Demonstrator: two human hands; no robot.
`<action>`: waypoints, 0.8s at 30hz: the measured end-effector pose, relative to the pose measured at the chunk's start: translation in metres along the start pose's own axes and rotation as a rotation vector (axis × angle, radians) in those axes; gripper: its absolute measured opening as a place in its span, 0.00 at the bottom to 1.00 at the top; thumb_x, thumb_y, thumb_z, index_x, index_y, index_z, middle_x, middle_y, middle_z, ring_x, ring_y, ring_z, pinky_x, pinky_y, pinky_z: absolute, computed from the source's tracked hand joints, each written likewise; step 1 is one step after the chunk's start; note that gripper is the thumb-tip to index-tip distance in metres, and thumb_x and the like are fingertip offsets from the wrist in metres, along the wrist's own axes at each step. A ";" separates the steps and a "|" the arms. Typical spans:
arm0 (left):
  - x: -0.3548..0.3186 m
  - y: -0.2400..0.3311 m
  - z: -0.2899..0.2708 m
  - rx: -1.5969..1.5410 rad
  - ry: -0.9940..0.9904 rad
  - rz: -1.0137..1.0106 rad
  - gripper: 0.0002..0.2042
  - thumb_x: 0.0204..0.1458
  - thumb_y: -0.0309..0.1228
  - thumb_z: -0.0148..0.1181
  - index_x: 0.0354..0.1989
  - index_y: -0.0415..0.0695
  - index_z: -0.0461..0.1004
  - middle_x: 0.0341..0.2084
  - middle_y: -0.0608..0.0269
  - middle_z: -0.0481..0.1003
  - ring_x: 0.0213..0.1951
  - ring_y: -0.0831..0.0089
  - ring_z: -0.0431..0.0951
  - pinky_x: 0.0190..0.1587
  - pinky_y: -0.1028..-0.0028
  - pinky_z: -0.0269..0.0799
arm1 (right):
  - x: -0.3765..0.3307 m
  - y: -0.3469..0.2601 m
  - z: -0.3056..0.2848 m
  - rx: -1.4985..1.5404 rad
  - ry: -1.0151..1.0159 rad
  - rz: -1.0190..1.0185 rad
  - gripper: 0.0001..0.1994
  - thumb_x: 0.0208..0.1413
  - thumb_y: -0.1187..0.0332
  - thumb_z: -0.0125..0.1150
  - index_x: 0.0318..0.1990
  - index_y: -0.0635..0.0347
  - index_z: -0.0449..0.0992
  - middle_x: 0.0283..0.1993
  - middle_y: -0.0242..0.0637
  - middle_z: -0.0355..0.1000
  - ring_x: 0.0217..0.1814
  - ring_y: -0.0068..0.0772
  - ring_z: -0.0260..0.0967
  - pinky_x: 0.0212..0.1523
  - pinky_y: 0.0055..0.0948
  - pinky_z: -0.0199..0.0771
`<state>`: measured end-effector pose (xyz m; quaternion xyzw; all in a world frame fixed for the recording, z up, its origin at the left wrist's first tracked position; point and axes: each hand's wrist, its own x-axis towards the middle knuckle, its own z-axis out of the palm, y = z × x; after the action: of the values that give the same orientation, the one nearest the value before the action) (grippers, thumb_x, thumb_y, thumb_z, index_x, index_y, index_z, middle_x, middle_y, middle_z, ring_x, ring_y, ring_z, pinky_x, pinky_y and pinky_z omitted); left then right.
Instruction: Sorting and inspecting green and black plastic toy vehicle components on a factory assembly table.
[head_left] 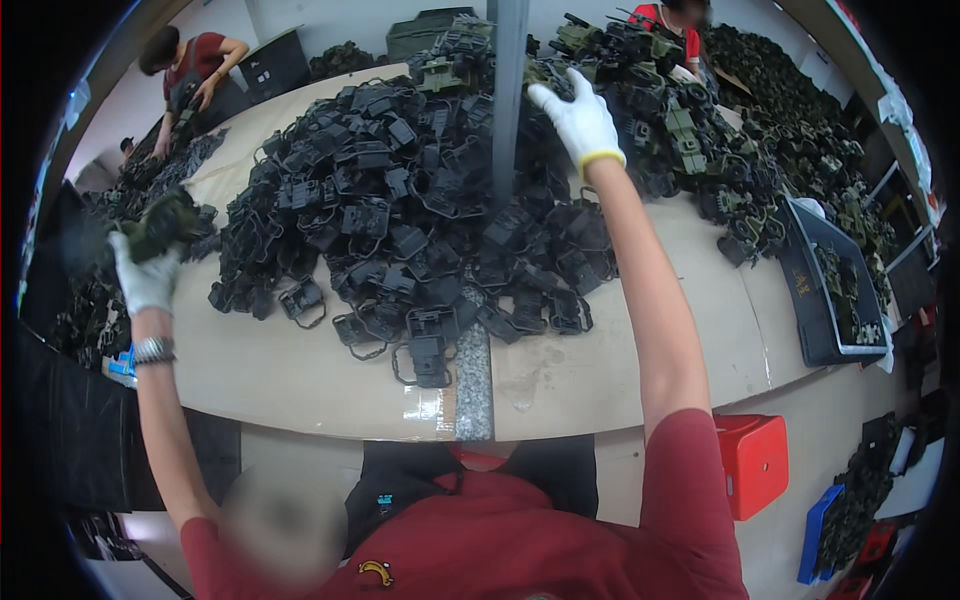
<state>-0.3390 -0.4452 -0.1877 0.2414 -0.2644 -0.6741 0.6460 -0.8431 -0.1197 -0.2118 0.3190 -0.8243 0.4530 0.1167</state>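
My left hand [148, 275], in a white glove, is raised at the left side of the table, gripping a dark green toy vehicle [168, 222] that is slightly blurred. My right hand [580, 120], gloved in white with a yellow cuff, reaches far across to the green toy vehicles [683, 140] heaped at the back right. Its fingers are spread and nothing shows in them. Between my arms lies a large heap of black plastic toy vehicle parts [365, 220], several with thin looped frames.
A grey metal post [509, 100] rises through the heap. At the right edge sits a dark crate [830, 290] of green parts. A red stool [755, 465] stands below the cardboard-covered table [680, 340]. Two co-workers [195, 75] [680, 25] are at the far side.
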 end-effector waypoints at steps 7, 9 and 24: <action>0.050 -0.014 -0.011 0.504 0.043 0.451 0.35 0.57 0.44 0.66 0.65 0.30 0.61 0.57 0.52 0.69 0.62 0.59 0.66 0.67 0.56 0.61 | 0.051 0.000 0.040 -0.076 0.110 0.204 0.35 0.48 0.42 0.69 0.60 0.54 0.73 0.60 0.56 0.68 0.60 0.58 0.70 0.61 0.43 0.71; -0.021 -0.058 0.006 0.554 -0.153 0.454 0.27 0.57 0.35 0.67 0.62 0.35 0.68 0.55 0.54 0.72 0.52 0.65 0.74 0.58 0.65 0.71 | 0.064 0.031 0.045 0.070 0.218 0.165 0.28 0.46 0.51 0.73 0.51 0.58 0.76 0.55 0.54 0.71 0.56 0.56 0.72 0.58 0.44 0.73; -0.297 -0.189 0.026 0.355 -1.129 -0.928 0.35 0.62 0.62 0.44 0.54 0.37 0.73 0.45 0.50 0.78 0.42 0.62 0.83 0.40 0.70 0.78 | -0.074 0.045 -0.089 1.163 0.177 -0.053 0.10 0.61 0.71 0.58 0.49 0.58 0.73 0.42 0.34 0.73 0.47 0.29 0.73 0.49 0.31 0.75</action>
<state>-0.4825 -0.1431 -0.2998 0.0462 -0.5311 -0.8460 0.0132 -0.8233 0.0019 -0.2273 0.3121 -0.4192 0.8525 0.0024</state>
